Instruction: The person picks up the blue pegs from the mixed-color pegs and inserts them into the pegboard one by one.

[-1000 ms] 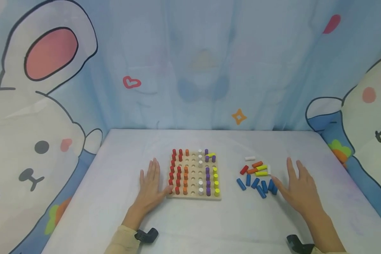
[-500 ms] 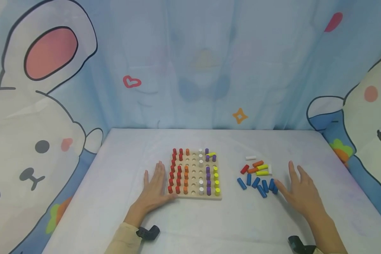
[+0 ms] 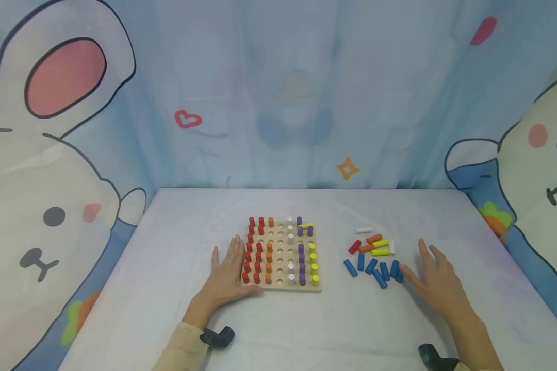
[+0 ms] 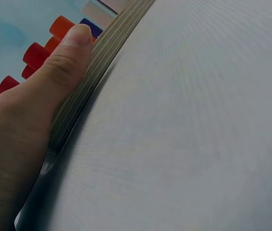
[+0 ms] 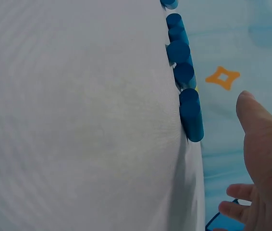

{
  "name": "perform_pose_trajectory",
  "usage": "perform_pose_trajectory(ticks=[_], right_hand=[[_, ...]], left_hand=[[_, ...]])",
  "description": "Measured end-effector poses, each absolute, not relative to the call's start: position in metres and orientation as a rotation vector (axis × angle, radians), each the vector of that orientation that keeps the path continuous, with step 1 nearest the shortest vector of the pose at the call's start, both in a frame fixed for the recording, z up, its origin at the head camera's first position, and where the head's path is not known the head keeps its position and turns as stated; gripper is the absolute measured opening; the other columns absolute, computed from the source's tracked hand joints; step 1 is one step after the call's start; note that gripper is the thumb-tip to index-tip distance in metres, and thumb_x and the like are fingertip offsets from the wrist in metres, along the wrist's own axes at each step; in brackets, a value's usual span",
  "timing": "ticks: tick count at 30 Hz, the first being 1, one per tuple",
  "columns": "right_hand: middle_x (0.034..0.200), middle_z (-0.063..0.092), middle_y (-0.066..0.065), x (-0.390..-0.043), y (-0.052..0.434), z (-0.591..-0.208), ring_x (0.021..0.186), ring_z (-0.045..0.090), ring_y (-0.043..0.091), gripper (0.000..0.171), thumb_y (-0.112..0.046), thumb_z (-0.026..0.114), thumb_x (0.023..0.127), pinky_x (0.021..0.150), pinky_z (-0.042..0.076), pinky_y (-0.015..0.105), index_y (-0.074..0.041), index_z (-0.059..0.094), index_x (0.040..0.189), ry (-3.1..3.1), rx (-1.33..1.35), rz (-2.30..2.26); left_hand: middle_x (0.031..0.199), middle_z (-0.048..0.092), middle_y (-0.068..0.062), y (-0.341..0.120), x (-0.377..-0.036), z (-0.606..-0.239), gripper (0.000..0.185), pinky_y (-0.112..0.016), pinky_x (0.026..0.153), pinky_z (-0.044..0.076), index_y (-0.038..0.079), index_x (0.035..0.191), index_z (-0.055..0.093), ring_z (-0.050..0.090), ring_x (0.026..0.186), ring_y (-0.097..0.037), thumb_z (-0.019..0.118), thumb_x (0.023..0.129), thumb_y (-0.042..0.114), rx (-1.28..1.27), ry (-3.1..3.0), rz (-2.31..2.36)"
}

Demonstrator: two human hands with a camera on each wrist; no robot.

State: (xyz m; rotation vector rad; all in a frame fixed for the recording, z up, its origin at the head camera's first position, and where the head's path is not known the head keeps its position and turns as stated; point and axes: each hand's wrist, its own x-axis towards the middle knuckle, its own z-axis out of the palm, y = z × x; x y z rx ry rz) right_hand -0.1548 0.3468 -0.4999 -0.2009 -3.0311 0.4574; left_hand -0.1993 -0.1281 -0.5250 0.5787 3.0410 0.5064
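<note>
Slid closer since 1 second ago: left hand (image 3: 225, 275) now lies flat on the white table (image 3: 167, 288) with fingers straight and spread, thumb along the front edge of the square wooden peg board (image 3: 283, 255). Probably parked there to keep the board from sliding. Right hand (image 3: 436, 283) barely moved, flat and open too, holding nothing, thumb tip almost at the pile of loose blue wooden pegs (image 3: 376, 269).

Seen from the head view: board full of red, orange, white, purple and yellow pegs standing up in rows, with many empty holes in the middle. 1 yellow peg lying on its side near the back of the board. Behind the blue pegs, a small heap of red, orange, yellow and white loose pegs (image 3: 373, 243), all on their sides. Cartoon bunny cloth backdrop (image 3: 65, 154) all around.

Seen from the left wrist view: thumb (image 4: 59, 67) pressed right against the layered wood edge (image 4: 97, 67), red and orange peg tops behind it.

Seen from the right wrist view: blue pegs in a row, thumb (image 5: 258, 130) near the closest one but not touching.
</note>
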Motion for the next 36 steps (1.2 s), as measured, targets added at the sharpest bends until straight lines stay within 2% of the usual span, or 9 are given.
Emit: perform_pose_trajectory(ticks=[5,12,19,23,36], right_hand=[[0.139,0.026,0.040,-0.157,0.345,-0.499,0.123,0.030,0.058,0.091,-0.056,0.051,0.091,0.097,0.030,0.072,-0.003,0.007,0.152,-3.013,-0.132,0.480],[0.136,0.033,0.038,-0.164,0.343,-0.496,0.124,0.032,0.056,0.089,-0.061,0.051,0.089,0.099,0.031,0.069,0.004,0.027,0.146,-3.108,-0.056,0.480],[0.131,0.044,0.035,-0.166,0.343,-0.498,0.122,0.039,0.053,0.084,-0.053,0.070,0.079,0.098,0.035,0.066,0.009,0.047,0.132,-3.134,-0.042,0.400],[0.130,0.045,0.034,-0.165,0.343,-0.498,0.121,0.040,0.052,0.087,-0.055,0.073,0.073,0.096,0.037,0.065,0.008,0.051,0.129,-3.167,-0.081,0.384],[0.132,0.045,0.033,-0.164,0.342,-0.500,0.122,0.039,0.053,0.086,-0.059,0.072,0.072,0.096,0.037,0.066,0.007,0.056,0.125,-3.211,-0.121,0.384]], left_hand=[[0.161,0.002,-0.007,-0.128,-0.198,-0.526,0.129,-0.059,0.116,-0.009,0.007,0.153,0.006,0.002,0.149,-0.020,0.057,0.063,0.083,0.577,3.050,0.506],[0.161,0.005,-0.006,-0.129,-0.198,-0.526,0.127,-0.058,0.116,-0.008,0.008,0.153,0.006,0.006,0.149,-0.019,0.057,0.064,0.082,0.574,3.064,0.498],[0.161,0.007,-0.007,-0.129,-0.198,-0.528,0.127,-0.059,0.116,-0.008,0.008,0.153,0.007,0.006,0.149,-0.019,0.057,0.064,0.083,0.590,3.059,0.534],[0.161,0.008,-0.007,-0.129,-0.198,-0.529,0.128,-0.059,0.116,-0.008,0.008,0.153,0.008,0.006,0.149,-0.019,0.056,0.063,0.085,0.577,3.060,0.530],[0.160,0.011,-0.009,-0.130,-0.199,-0.530,0.129,-0.057,0.117,-0.008,0.007,0.153,0.011,0.009,0.149,-0.021,0.056,0.061,0.086,0.571,3.051,0.569]])
